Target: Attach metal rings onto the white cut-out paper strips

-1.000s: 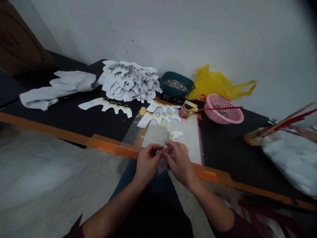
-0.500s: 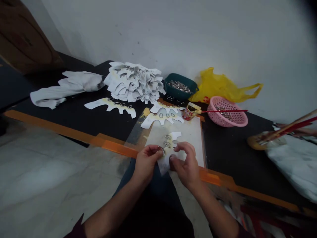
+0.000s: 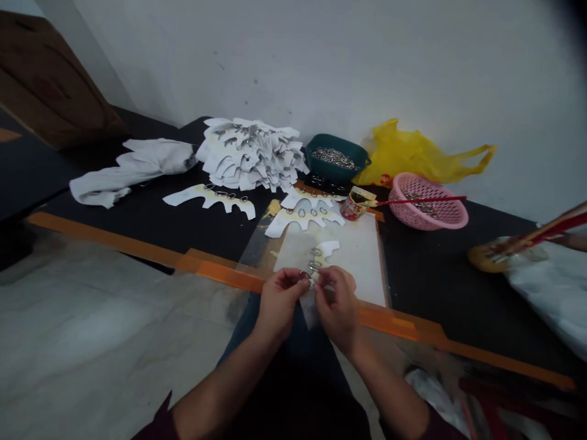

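A white scalloped piece (image 3: pixel 328 249) with yellowish glue along its edge lies partly over the table's front edge, several oval metal rings (image 3: pixel 315 252) set along it. My left hand (image 3: pixel 279 305) pinches one metal ring (image 3: pixel 304 274) between thumb and fingertips at the piece's near part. Close beside it, my right hand (image 3: pixel 338 308) has thumb and fingers closed on a tab of the same piece. The fingers hide much of the near end. Behind the hands, two similar pieces with rings (image 3: pixel 304 221) lie on the white sheet (image 3: pixel 367 263); another (image 3: pixel 208 198) is farther left.
At the back stand a heap of white pieces (image 3: pixel 252 159), a dark green basket (image 3: pixel 334 174) of metal rings, a yellow bag (image 3: pixel 408 156) and a pink basket (image 3: pixel 428 214). A small glue can (image 3: pixel 352 209) carries a red-handled brush (image 3: pixel 422 200). Orange tape (image 3: pixel 220 275) lines the front edge.
My right hand has moved in toward my left, its fingers closing on the piece's tab near the ring. The view has shifted slightly.
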### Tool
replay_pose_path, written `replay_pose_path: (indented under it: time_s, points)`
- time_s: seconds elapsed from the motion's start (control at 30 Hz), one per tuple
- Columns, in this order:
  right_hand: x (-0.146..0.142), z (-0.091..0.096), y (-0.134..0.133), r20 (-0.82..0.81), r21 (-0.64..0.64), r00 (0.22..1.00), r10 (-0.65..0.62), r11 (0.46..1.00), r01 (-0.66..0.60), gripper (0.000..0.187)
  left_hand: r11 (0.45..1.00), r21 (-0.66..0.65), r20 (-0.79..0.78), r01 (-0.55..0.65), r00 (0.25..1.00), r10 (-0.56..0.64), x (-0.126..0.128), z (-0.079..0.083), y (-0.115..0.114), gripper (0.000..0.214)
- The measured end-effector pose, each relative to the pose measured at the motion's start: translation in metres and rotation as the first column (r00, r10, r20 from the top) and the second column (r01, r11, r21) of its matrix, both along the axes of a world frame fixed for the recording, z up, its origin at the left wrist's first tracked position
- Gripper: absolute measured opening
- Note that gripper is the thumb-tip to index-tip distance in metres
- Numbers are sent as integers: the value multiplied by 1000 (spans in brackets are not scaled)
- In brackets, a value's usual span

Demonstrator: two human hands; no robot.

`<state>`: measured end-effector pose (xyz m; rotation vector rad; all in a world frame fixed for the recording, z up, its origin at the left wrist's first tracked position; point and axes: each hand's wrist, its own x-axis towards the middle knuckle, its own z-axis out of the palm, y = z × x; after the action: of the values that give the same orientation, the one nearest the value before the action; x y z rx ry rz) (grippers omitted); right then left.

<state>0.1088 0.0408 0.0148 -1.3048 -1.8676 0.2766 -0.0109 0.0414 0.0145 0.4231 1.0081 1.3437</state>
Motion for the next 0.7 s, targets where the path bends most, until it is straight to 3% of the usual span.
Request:
replay_pose_path:
  time_s: [0.13,0.33,0.43,0.57,0.7]
  points:
    - [4,5,-2,-7,-8,1000,5,1000,-5,19,999,39,-157,-31,987,37,2,1,-4,15]
    - [4,13,-2,50,-48,999,-5,999,8,27,996,86,-220,5,976,14,6,2,-7,13]
    - [2,10,-4,29,-77,999,28,997,-26,21,998,68,-164,12,986,-1,5,2,-6,14]
    - [1,1,-9,-77,-66,997,-28,998,23,14,998,-42,61,52,997,-50,3,0,-6,19]
    - [3,-3,-11,-60,-52,997,-51,997,48,17,998,11,-15,59,998,-59,3,-2,-9,18]
